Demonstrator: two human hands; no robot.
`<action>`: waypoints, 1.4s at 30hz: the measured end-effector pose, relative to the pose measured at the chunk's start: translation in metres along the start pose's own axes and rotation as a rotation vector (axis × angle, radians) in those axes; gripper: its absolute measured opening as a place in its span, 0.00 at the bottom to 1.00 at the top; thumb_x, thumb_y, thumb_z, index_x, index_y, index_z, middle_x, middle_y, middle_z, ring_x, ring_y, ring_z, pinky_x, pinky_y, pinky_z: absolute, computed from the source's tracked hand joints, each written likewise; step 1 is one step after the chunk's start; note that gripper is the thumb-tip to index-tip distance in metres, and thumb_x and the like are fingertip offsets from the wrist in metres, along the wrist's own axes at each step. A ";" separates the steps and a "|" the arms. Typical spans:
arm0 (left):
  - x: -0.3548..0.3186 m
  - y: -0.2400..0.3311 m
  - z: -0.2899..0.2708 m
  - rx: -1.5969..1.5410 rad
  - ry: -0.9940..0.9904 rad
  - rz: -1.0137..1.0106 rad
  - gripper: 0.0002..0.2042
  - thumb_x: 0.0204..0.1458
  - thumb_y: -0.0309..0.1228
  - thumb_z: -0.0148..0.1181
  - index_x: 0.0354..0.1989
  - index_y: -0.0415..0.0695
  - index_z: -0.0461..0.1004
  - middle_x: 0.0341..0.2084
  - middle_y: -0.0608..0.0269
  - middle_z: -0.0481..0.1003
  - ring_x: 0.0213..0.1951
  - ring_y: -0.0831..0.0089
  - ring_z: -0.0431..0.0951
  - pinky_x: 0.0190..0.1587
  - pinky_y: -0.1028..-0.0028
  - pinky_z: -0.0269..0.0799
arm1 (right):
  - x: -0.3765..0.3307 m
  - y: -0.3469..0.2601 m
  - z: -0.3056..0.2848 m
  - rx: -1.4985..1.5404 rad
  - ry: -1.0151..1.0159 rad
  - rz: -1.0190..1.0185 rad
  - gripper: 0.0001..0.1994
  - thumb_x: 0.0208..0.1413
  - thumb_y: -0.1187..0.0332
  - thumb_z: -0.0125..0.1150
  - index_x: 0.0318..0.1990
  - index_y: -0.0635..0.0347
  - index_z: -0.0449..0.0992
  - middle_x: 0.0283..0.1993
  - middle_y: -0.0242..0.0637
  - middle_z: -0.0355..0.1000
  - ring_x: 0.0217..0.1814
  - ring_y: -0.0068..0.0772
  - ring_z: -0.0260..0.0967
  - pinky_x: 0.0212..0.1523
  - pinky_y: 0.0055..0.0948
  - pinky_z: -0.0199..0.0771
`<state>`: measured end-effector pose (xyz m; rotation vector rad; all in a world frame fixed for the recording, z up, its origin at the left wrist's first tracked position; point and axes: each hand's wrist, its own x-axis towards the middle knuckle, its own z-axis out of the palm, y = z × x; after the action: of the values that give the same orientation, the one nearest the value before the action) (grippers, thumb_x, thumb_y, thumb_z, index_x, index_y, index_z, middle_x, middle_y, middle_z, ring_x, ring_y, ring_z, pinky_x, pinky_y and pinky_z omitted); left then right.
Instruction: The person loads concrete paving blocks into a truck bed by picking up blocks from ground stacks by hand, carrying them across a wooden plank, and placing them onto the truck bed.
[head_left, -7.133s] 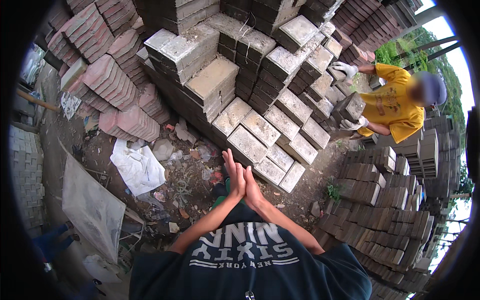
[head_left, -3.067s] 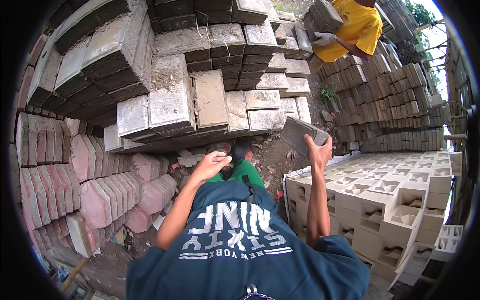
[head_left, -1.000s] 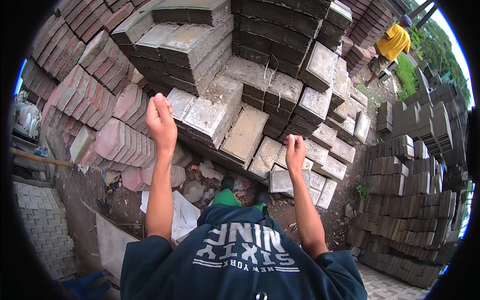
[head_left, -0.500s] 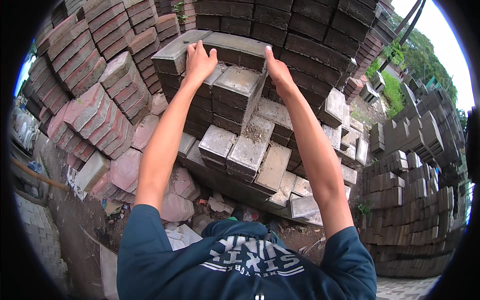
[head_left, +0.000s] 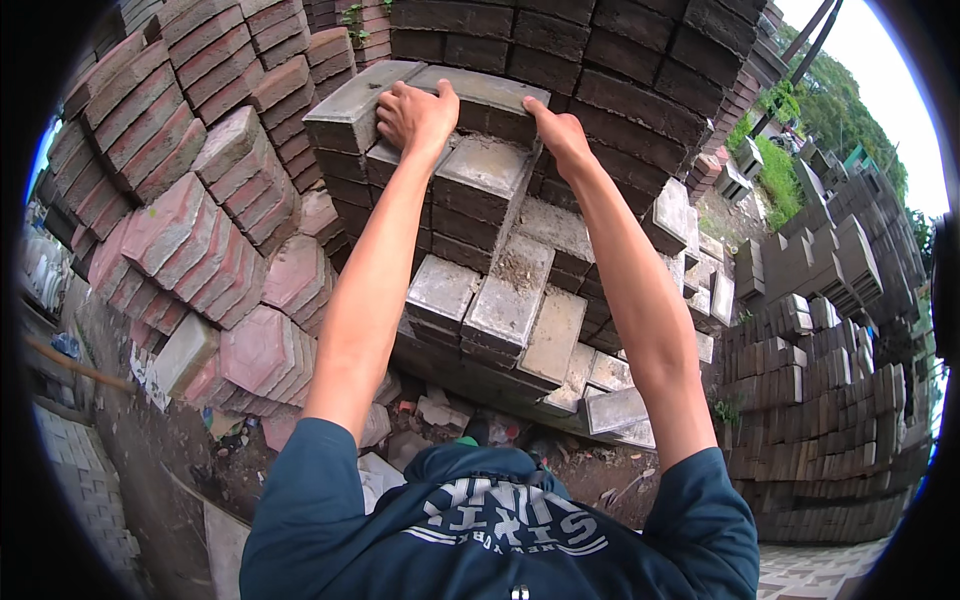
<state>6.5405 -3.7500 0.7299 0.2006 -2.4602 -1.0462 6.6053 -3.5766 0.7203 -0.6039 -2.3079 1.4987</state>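
A row of grey concrete paving blocks (head_left: 490, 93) lies along the top of a stepped stack in front of me. My left hand (head_left: 416, 116) is at the row's near side, its fingers bent over a block edge and its thumb raised along the near face. At the row's right end, my right hand (head_left: 558, 135) presses its thumb side against the last block; its other fingers are partly hidden. A single grey block (head_left: 360, 98) sits endwise at the row's left end. Just below my hands is a lower dusty block (head_left: 482, 162).
Lower steps of grey blocks (head_left: 505, 305) descend toward me, with loose grit on top. Reddish pavers (head_left: 180, 235) are piled at left. A tall dark block wall (head_left: 560, 40) rises behind the row. More grey stacks (head_left: 815, 400) stand at right. Rubble (head_left: 440, 412) litters the ground by my feet.
My left hand has slid right along the row and turned, with its fingers more bent. My right hand has shifted slightly lower at the right end. The blocks look nearly unmoved.
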 end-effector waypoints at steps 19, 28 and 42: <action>-0.052 -0.013 -0.039 -0.302 0.055 0.000 0.28 0.44 0.51 0.60 0.46 0.40 0.67 0.44 0.50 0.70 0.49 0.58 0.70 0.52 0.60 0.63 | 0.013 0.021 -0.029 0.251 -0.171 0.106 0.30 0.49 0.46 0.54 0.51 0.63 0.71 0.50 0.39 0.69 0.53 0.39 0.63 0.52 0.41 0.65; -0.029 -0.001 -0.054 -0.053 -0.263 0.013 0.29 0.44 0.50 0.59 0.41 0.31 0.74 0.42 0.38 0.74 0.48 0.50 0.74 0.50 0.60 0.67 | 0.020 -0.003 -0.028 0.205 -0.441 0.135 0.42 0.46 0.37 0.58 0.60 0.62 0.61 0.63 0.54 0.55 0.68 0.46 0.48 0.63 0.51 0.51; -0.031 -0.046 -0.041 -0.525 -0.014 0.309 0.41 0.37 0.63 0.64 0.43 0.32 0.68 0.36 0.54 0.74 0.39 0.67 0.74 0.46 0.71 0.68 | -0.029 0.044 -0.048 0.401 -0.255 -0.415 0.43 0.41 0.48 0.70 0.56 0.73 0.60 0.51 0.49 0.67 0.54 0.37 0.65 0.59 0.31 0.58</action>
<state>6.5848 -3.7993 0.7112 -0.3416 -2.0472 -1.4927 6.6609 -3.5382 0.6977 0.1725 -2.0352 1.8216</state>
